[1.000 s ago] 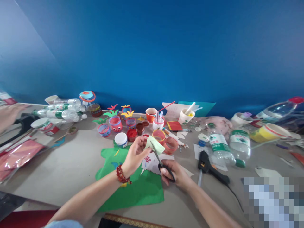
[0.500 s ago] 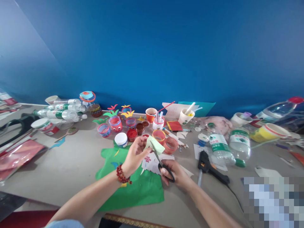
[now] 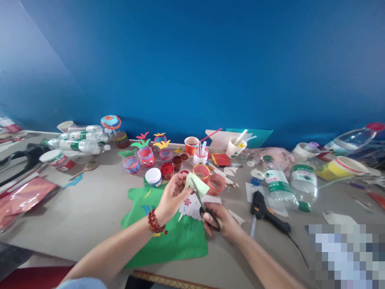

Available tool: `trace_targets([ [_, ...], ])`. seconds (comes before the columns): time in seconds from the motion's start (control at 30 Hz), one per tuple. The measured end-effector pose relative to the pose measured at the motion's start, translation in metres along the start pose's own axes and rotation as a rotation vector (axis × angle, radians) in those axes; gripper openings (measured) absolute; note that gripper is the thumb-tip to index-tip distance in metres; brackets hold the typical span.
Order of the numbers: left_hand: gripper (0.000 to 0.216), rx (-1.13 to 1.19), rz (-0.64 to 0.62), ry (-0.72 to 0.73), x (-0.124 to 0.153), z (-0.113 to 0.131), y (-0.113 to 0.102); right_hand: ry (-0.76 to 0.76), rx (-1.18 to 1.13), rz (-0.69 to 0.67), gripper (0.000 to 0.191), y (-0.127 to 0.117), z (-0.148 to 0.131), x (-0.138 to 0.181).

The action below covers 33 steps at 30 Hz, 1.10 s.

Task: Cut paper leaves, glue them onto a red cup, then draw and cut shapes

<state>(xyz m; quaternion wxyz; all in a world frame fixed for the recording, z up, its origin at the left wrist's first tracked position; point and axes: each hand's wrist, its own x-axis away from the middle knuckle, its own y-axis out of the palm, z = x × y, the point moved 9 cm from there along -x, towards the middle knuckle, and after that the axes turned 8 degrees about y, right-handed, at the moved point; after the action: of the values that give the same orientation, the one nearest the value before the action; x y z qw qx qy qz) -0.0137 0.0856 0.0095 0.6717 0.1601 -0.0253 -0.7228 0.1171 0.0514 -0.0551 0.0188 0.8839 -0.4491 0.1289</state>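
Note:
My left hand (image 3: 174, 195), with a red beaded bracelet (image 3: 155, 222) at the wrist, pinches a pale green piece of paper (image 3: 201, 185). In my right hand (image 3: 221, 220) is a pair of black-handled scissors (image 3: 210, 215), its blades lying across the paper near my left fingertips. Whether the blades are parted is hard to make out. Under both hands lie a white paper with a red pattern (image 3: 197, 206) and a green felt sheet (image 3: 180, 245) with blue and yellow scraps on it.
Open paint pots (image 3: 167, 170) and small decorated cups (image 3: 146, 156) stand just beyond my hands. To the right lie a black glue gun (image 3: 264, 212) with a trailing cord and cut plastic bottles (image 3: 278, 186). More bottles (image 3: 80, 144) lie at the left, behind a red plastic-wrapped packet (image 3: 25, 196).
Almost nothing differs. The scissors and my right hand have shifted very slightly left; my left hand keeps its hold on the paper.

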Motion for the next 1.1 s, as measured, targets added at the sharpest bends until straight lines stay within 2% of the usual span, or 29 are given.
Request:
trace_targets([
  [0.77, 0.035, 0.034, 0.017, -0.020, 0.0008, -0.0019, -0.0019, 0.008, -0.009, 0.016, 0.056, -0.0001, -0.0003, 0.0011],
  [1.1, 0.024, 0.087, 0.034, -0.040, 0.0009, -0.0045, -0.0046, -0.018, 0.009, -0.003, 0.057, 0.0022, -0.0059, 0.0026],
])
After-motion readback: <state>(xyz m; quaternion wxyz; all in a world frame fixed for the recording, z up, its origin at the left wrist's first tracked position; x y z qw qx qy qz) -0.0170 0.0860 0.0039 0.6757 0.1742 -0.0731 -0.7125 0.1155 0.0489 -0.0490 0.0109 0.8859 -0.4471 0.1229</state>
